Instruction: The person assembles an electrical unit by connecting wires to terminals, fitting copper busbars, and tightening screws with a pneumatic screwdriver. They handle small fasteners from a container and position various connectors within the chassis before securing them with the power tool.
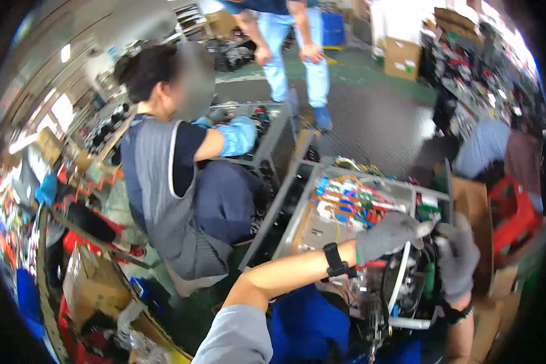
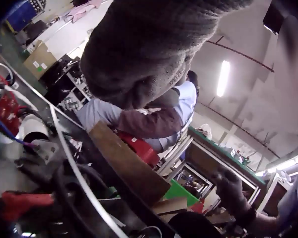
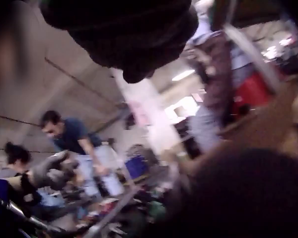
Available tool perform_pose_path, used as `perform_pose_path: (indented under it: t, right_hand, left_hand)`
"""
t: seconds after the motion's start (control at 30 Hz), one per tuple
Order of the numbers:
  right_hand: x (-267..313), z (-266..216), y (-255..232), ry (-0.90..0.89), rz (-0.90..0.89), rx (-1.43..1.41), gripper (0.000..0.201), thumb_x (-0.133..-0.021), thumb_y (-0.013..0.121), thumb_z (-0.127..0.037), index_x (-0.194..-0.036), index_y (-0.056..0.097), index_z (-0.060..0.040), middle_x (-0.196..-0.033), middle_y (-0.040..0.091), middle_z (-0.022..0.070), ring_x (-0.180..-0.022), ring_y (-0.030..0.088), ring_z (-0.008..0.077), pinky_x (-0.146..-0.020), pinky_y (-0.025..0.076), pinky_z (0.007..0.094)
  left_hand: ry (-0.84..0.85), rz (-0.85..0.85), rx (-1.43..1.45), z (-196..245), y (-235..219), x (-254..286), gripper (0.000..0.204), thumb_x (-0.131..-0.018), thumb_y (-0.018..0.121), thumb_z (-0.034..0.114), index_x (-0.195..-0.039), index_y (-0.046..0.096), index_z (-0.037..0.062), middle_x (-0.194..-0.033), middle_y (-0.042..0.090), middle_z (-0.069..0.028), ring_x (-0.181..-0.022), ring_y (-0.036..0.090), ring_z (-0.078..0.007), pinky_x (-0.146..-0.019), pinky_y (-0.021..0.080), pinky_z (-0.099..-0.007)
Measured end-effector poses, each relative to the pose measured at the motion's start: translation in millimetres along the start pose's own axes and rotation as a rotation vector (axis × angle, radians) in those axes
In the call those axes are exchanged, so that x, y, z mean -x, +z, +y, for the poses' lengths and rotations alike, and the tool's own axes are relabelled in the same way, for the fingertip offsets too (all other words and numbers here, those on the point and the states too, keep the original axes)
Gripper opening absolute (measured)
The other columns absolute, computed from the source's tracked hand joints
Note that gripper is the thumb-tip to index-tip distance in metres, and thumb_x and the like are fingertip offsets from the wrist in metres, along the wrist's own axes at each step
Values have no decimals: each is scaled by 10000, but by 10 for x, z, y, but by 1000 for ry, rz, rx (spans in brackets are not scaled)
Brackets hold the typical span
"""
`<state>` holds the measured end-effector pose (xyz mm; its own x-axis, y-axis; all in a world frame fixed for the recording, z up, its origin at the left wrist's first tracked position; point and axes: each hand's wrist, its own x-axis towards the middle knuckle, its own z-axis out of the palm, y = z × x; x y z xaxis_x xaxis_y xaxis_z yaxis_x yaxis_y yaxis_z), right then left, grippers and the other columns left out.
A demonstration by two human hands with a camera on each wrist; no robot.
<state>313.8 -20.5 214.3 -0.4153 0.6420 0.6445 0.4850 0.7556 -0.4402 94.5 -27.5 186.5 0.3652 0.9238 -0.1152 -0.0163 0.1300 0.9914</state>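
My left hand (image 1: 387, 236), in a grey knit glove, reaches over a metal bin (image 1: 288, 233) with its fingers bent. A pale spot shows at its fingertips, and I cannot tell whether it is a held thing. In the left wrist view the glove (image 2: 139, 54) fills the top, fingers folded under. Below that hand runs a white bar (image 1: 400, 276) over dark cables. Facing it across the bin's right part is my gloved right hand (image 1: 458, 258), blurred, with bent fingers; its inner side is hidden. Coloured connectors and wires (image 1: 352, 203) fill the bin's far part.
A person in a grey vest (image 1: 164, 176) crouches at left by another bin, wearing blue sleeves. Another person in jeans (image 1: 312, 60) stands bent over at the back. Cardboard (image 1: 470, 230) and a red stool (image 1: 512, 212) are at right. An open carton (image 1: 97, 279) sits lower left.
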Motion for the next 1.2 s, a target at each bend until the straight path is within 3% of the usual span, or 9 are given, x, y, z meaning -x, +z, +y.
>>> perform_pose_path:
  t: [0.13, 0.27, 0.37, 0.47, 0.53, 0.77, 0.87, 1.03, 1.2]
  right_hand:
    - [-721, -157, 1000, 3, -124, -381, 549, -778, 670, 4, -1299, 501, -22, -892, 690, 152, -820, 684, 252, -743, 519, 310]
    - [-1037, -227, 1570, -361, -322, -287, 606, -831, 673, -112, -1374, 420, -19, -1009, 668, 176, -814, 656, 233, -743, 511, 316]
    - [-982, -344, 1662, -151, -303, -447, 588, -854, 659, -150, -1370, 419, -2, -1099, 639, 156, -868, 637, 193, -764, 503, 303]
    - [-822, -278, 1476, 66, -310, -505, 585, -858, 657, -145, -1371, 418, 6, -1134, 621, 133, -878, 613, 161, -760, 495, 289]
    - [-645, -172, 1402, 55, -264, -469, 574, -865, 651, -143, -1371, 423, -1, -1163, 610, 121, -884, 597, 138, -764, 482, 272]
    - [-154, 208, 1178, 295, -295, -473, 481, -868, 605, -133, -1303, 481, 33, -1204, 598, 153, -1085, 572, 215, -940, 437, 331]
    - [-97, 276, 1145, 275, -253, -472, 476, -872, 596, -136, -1298, 481, 43, -1206, 594, 163, -1138, 550, 234, -986, 411, 341]
    - [-54, 319, 1060, 272, -229, -392, 508, -892, 598, -171, -1330, 458, 45, -1196, 604, 153, -1112, 558, 191, -980, 418, 328]
    - [47, 452, 923, 348, -194, -458, 490, -885, 624, -174, -1305, 481, 36, -1149, 626, 129, -1035, 588, 171, -907, 453, 297]
  left_hand:
    - [175, 229, 308, 150, -533, 368, 381, -882, 647, 445, -1017, 629, 89, -728, 569, 43, -493, 353, 1, -420, 231, -175]
    - [157, 257, 432, -12, -1058, 649, 238, -928, 601, 312, -1028, 611, 96, -752, 561, 38, -483, 348, -2, -408, 232, -168]
    - [289, 380, 712, -428, -1560, 666, 181, -939, 571, 253, -996, 596, 83, -765, 562, 28, -477, 346, -16, -395, 257, -166]
    - [534, 451, 1178, -657, -2013, 785, 169, -941, 529, 231, -948, 559, 65, -817, 560, 9, -488, 376, -41, -377, 292, -173]
    - [724, 470, 1198, -1024, -2308, 836, 186, -954, 478, 241, -970, 539, 65, -884, 559, 5, -559, 439, -58, -403, 330, -192]
    - [823, 327, 1248, -1238, -2405, 903, 201, -947, 494, 301, -1001, 545, 114, -833, 566, -20, -594, 500, -133, -449, 424, -244]
    - [895, 251, 1320, -1404, -2461, 821, 236, -950, 493, 293, -1033, 558, 82, -909, 588, -32, -576, 441, -116, -421, 371, -216]
    - [700, 545, 1333, -1436, -2436, 735, 186, -945, 497, 296, -866, 528, 130, -632, 439, 12, -479, 389, -108, -386, 336, -229]
    - [739, 322, 1322, -1162, -2650, 693, 222, -946, 488, 307, -907, 551, 97, -779, 548, -36, -528, 408, -106, -401, 330, -236]
